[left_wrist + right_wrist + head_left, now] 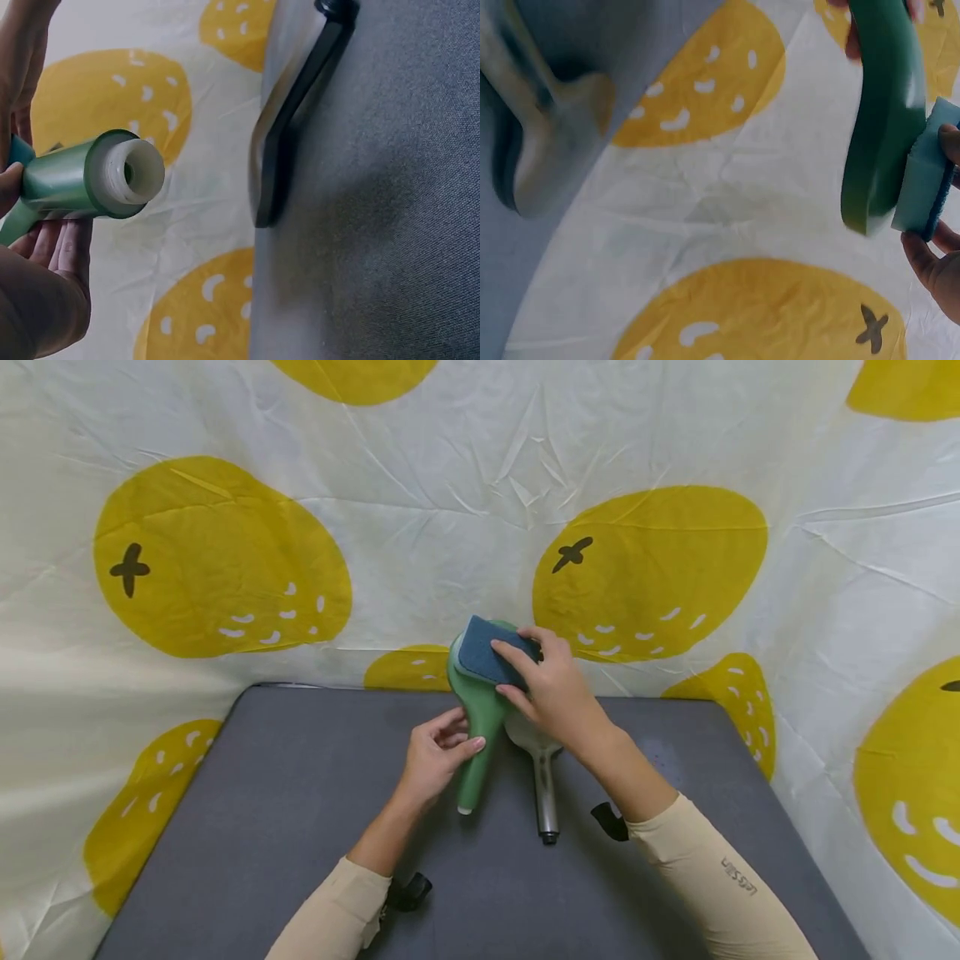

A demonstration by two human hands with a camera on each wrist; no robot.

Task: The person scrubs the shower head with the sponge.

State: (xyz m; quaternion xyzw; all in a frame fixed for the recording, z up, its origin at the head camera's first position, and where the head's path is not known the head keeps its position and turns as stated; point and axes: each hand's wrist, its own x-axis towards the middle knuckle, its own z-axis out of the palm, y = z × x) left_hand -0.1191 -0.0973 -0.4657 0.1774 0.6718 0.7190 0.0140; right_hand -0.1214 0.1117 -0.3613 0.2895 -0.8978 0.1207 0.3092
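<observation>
My left hand (437, 756) holds a green shower head (483, 718) by its handle, thumb in front and fingers behind, tilted above the table. Its white threaded end (142, 171) faces the left wrist camera, hollow in the middle. With fingers and thumb at its edges, my right hand (561, 693) grips a blue sponge (489, 652) against the wide face of that head. The sponge has a dark scouring layer on the outside and a lighter foam side (921, 180) toward the shower head. A second, silver shower head (545, 789) lies on the table just right of the green one.
The grey table (315, 827) spans the space beneath both hands. Behind it and along the sides hangs a white curtain (442, 468) with yellow fruit prints. Black straps (408, 892) sit at both wrists.
</observation>
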